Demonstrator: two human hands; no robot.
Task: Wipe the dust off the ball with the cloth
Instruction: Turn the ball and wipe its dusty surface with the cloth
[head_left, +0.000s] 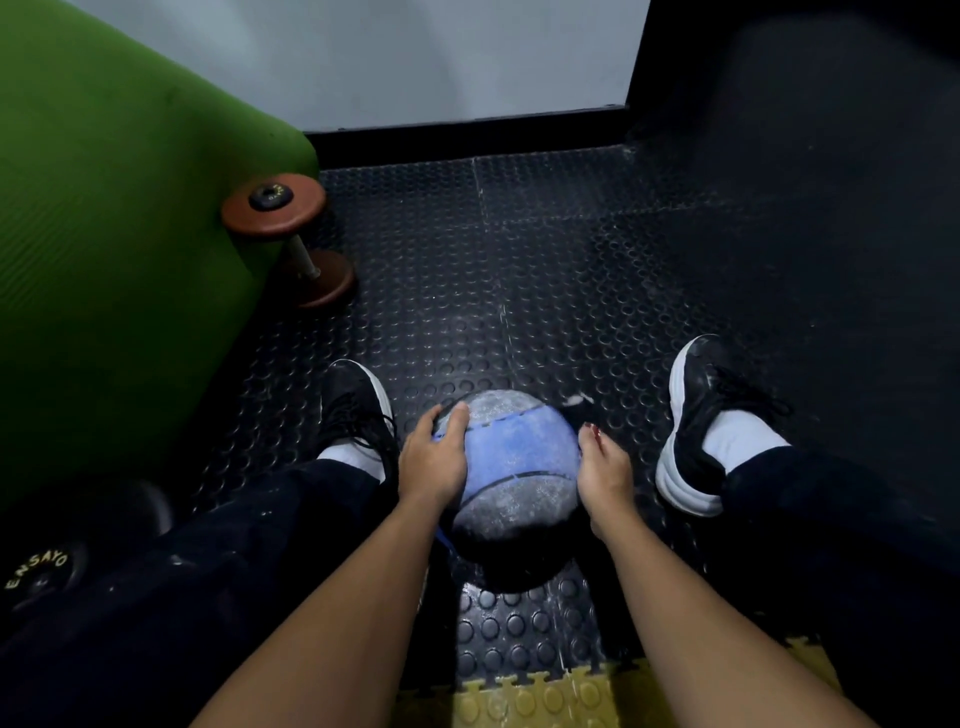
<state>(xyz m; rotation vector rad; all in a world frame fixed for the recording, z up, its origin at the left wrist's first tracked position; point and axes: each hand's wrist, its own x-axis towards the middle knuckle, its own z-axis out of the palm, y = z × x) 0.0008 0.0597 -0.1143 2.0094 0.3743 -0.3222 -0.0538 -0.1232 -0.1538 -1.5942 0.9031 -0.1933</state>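
Two bare hands cup a dusty round ball (519, 467), blue across its middle band and grey-black above and below, which sits on the black studded rubber floor (519, 270) in the lower centre of the frame, between the person's feet. The left hand (434, 457) lies on the ball's left side, its fingers (457, 415) spread and pressed flat over the upper curve. A thin strip of blue (444, 540) shows under that wrist (cloth or part of the ball, I cannot tell which). The right hand (605, 473) rests against the ball's right side; its fingers (589, 434), nails painted red, curl down behind the ball, so how tightly they clasp it is hidden.

Black trainers with white soles frame the ball, the left shoe (358, 410) just beside it and the right shoe (696, 415) further off, both with white socks and dark trousers.

At the upper left of the frame a thick green foam mat (119, 218) leans, with a rust-brown dumbbell (291, 239) touching its edge. A black weight plate with yellow lettering (41, 577) lies at the lower left. Yellow interlocking tile (545, 696) runs along the bottom edge.
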